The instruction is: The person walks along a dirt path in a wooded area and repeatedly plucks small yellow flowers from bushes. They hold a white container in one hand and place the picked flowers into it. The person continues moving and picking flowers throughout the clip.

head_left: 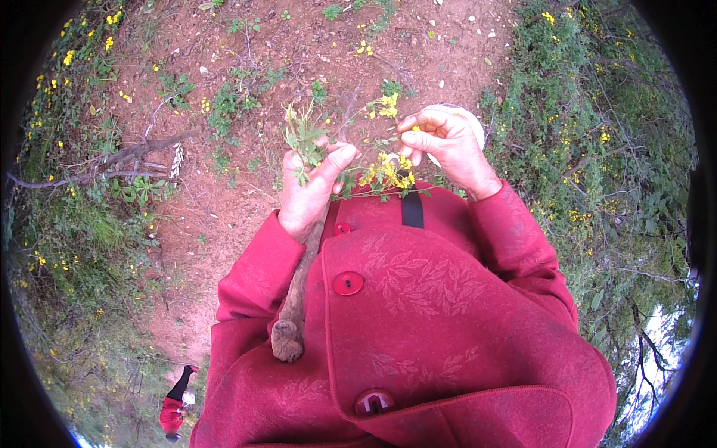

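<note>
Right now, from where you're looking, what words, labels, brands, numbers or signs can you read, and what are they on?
None that can be read.
Red coat: a leaf pattern, no lettering visible; the pale mark on its lowest button is too unclear to tell.
Yellow-flowered sprig: none.
Distant person: too small to tell.

Flower sprigs between left hand and right hand.
We note a stick below the left hand, lying along the coat. Ground extends before both hands; a branch lies on its left side. Bushes flank it left and right. We place another person well behind, leftward.
</note>
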The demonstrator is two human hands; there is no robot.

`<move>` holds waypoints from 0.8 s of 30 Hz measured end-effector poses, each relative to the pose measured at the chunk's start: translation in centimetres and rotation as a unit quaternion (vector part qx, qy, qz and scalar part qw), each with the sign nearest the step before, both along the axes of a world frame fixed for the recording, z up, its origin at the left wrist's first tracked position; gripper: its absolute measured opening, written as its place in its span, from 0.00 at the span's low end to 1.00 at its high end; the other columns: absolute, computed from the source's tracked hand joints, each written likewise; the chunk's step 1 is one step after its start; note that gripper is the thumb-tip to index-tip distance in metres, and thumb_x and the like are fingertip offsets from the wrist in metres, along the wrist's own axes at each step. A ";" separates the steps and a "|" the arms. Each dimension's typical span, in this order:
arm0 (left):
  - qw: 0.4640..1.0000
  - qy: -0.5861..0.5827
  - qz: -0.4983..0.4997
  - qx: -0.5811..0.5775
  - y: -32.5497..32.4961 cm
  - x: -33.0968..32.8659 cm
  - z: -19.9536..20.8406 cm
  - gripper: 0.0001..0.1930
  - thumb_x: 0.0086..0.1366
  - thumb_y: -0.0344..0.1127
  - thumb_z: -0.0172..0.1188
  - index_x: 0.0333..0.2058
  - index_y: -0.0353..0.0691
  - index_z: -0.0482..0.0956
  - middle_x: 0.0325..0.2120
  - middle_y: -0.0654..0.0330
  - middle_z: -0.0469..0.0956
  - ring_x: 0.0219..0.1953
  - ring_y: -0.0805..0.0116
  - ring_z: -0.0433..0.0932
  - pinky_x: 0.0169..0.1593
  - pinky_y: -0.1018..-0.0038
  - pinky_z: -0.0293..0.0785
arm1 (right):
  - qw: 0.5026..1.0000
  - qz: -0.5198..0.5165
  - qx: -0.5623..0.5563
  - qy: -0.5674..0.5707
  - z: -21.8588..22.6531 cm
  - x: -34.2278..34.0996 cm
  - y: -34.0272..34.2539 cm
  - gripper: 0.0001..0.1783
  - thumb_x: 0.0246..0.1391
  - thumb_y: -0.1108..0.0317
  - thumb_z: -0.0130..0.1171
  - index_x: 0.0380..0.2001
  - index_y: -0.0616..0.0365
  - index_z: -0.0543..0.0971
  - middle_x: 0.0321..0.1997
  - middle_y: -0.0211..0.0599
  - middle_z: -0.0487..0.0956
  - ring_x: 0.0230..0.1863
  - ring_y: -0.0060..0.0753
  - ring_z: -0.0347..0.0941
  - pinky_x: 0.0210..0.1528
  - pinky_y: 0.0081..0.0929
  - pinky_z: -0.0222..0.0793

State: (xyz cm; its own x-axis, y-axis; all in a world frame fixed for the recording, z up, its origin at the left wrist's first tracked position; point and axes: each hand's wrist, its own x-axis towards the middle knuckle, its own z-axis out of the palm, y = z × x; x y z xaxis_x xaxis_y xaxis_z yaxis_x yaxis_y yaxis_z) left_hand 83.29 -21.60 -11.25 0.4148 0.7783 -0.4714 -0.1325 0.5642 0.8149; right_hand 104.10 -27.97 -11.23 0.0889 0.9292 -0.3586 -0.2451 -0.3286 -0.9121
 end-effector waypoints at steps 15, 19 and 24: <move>0.999 -0.014 0.007 -0.028 -0.1 0.1 0.2 0.12 0.55 0.27 0.61 0.37 0.43 0.70 0.30 0.62 0.78 0.26 0.80 0.74 0.18 0.85 0.63 | 0.972 -0.094 0.019 0.212 -2.0 4.0 -1.3 0.13 0.54 0.73 0.54 0.42 0.67 0.72 0.35 0.37 0.76 0.34 0.24 0.74 0.34 0.17 0.72; 0.999 -0.020 -0.039 -0.029 0.1 0.3 -0.3 0.12 0.55 0.28 0.62 0.37 0.42 0.70 0.30 0.62 0.78 0.23 0.81 0.73 0.18 0.85 0.63 | 0.942 -0.025 -0.019 0.335 -3.2 3.0 0.3 0.29 0.58 0.49 0.45 0.48 0.67 0.67 0.44 0.44 0.72 0.41 0.30 0.71 0.36 0.20 0.70; 0.996 0.001 -0.081 -0.025 0.0 0.2 -0.5 0.11 0.55 0.28 0.62 0.36 0.42 0.71 0.28 0.64 0.77 0.19 0.83 0.70 0.18 0.85 0.62 | 0.928 0.068 -0.005 0.367 -3.1 1.1 2.0 0.33 0.58 0.46 0.43 0.51 0.69 0.64 0.45 0.45 0.71 0.43 0.33 0.73 0.37 0.23 0.74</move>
